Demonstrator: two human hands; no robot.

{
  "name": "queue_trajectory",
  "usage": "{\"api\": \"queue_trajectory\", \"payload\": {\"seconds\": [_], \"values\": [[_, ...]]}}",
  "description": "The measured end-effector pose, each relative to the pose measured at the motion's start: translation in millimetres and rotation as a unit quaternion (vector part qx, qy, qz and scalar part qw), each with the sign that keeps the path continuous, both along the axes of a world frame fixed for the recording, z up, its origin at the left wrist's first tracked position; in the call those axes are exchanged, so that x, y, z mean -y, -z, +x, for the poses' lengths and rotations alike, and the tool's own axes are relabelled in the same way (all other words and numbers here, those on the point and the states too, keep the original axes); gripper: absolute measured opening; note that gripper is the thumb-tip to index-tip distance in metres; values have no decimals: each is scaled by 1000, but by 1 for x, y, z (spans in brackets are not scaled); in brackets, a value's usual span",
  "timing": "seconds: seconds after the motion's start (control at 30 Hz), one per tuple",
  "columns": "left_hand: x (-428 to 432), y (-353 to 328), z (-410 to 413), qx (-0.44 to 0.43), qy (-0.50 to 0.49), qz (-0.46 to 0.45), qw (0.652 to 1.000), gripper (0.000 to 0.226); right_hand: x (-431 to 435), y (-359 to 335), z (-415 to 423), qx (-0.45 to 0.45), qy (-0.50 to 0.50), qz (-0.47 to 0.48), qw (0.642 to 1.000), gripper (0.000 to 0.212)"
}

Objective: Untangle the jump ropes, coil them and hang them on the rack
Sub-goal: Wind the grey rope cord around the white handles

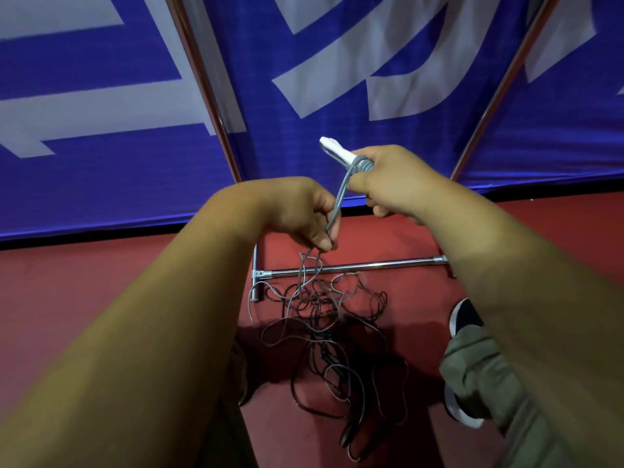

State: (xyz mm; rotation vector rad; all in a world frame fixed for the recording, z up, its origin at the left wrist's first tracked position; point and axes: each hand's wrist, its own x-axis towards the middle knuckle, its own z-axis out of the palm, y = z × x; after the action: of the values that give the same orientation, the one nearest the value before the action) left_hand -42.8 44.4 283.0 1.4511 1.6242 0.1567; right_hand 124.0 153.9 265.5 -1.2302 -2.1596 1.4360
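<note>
The right hand (388,179) is closed around a white handle (334,148), whose long axis tilts up and to the left, its free tip pointing toward the blue banner (287,146). The grip end is buried in the fist, so the handle's full length cannot be seen. Several turns of grey rope (341,194) are wound round the handle just at the thumb.

From there doubled strands run down and left to the left hand (300,214), which pinches them between thumb and curled fingers. Below that hand the strands drop to a tangle (320,319) on the red floor (101,282), where grey and dark ropes cross in loose loops. Which strand belongs to which rope is hard to make out, and the near part of the heap lies in shadow.

The rack (354,266) stands behind the tangle: its chrome base bar lies across the floor, and two uprights slant out of the top of the picture. The right forearm covers the bar's right end. A shoe (467,315) and an olive trouser leg (472,366) show at the right, partly hidden by that arm.
</note>
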Motion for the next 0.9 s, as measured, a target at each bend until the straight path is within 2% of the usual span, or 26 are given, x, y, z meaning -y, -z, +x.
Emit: {"api": "queue_trajectory", "payload": {"seconds": [0.1, 0.17, 0.3, 0.37, 0.43, 0.5, 0.57, 0.63, 0.73, 0.8, 0.87, 0.9], "values": [[-1, -2, 6, -42, -53, 34, 997, 19, 1, -4, 1, -20, 17, -19, 999, 32], [-2, -3, 7, -46, -116, 77, 989, 22, 1, -6, -1, -73, 34, -50, 995, 30], [-6, -4, 4, 74, -278, 105, 952, 27, 0, -12, -1, -182, 86, -77, 977, 30], [-9, -4, 3, 91, -340, 130, 927, 21, 0, -11, -2, -209, 100, -81, 969, 31], [-13, -2, 1, 7, -370, 178, 912, 9, 1, -8, -3, -209, 101, -90, 968, 35], [-16, -1, 1, -81, -378, 213, 897, 15, 5, -4, -4, -215, 87, -113, 966, 33], [-18, 0, 0, -83, -389, 216, 892, 21, 11, -5, -7, -236, 71, -144, 958, 23], [-16, -2, 1, -43, -407, 213, 887, 26, 17, -10, -8, -258, 76, -177, 947, 23], [-15, -6, 3, 26, -423, 245, 872, 33, 19, -18, -10, -271, 138, -231, 924, 48], [-17, -9, 5, 155, -418, 253, 859, 31, 18, -18, -11, -278, 170, -251, 912, 50], [-14, -14, 6, 303, -390, 224, 840, 26, 17, -18, -11, -287, 189, -264, 901, 49], [-11, -18, 5, 348, -365, 204, 839, 24, 16, -19, -11, -291, 193, -269, 897, 48]]}}
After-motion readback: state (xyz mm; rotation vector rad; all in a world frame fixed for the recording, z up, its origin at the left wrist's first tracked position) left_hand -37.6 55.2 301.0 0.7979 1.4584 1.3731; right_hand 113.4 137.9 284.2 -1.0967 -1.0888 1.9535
